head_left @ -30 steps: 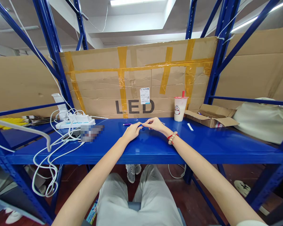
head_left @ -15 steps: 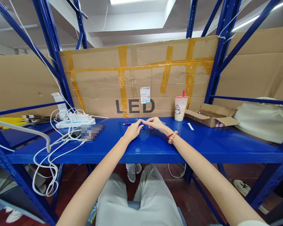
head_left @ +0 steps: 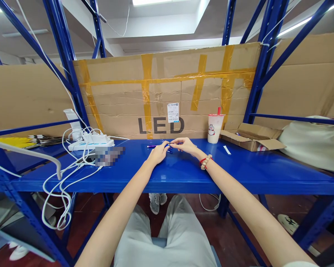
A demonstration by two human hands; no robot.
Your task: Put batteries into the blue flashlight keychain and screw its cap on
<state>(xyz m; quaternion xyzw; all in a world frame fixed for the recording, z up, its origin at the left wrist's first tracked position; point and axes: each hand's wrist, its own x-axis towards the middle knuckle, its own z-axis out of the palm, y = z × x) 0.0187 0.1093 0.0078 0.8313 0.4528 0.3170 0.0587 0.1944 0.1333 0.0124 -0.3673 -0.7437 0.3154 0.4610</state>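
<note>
My left hand (head_left: 158,153) rests over the blue tabletop (head_left: 167,174), its fingers closed on a small item too small to name. My right hand (head_left: 185,145), with a beaded bracelet (head_left: 206,162) at the wrist, meets it fingertip to fingertip, pinching at the same small dark item. A thin purple pen-like object (head_left: 151,147) lies just left of my left hand. Small blue pieces show beneath the fingertips, partly hidden. Behind my right hand a slim item is mostly covered.
A lidded cup with a red straw (head_left: 215,128) stands behind right, beside an open cardboard box (head_left: 253,137) and a white strip (head_left: 226,150). At left are a power strip (head_left: 91,144) and tangled white cables. Large cardboard (head_left: 119,100) backs the table.
The view has shifted slightly. My right fingers have opened out a little from their curled pose, and a dark item now shows between the fingertips of both hands.
</note>
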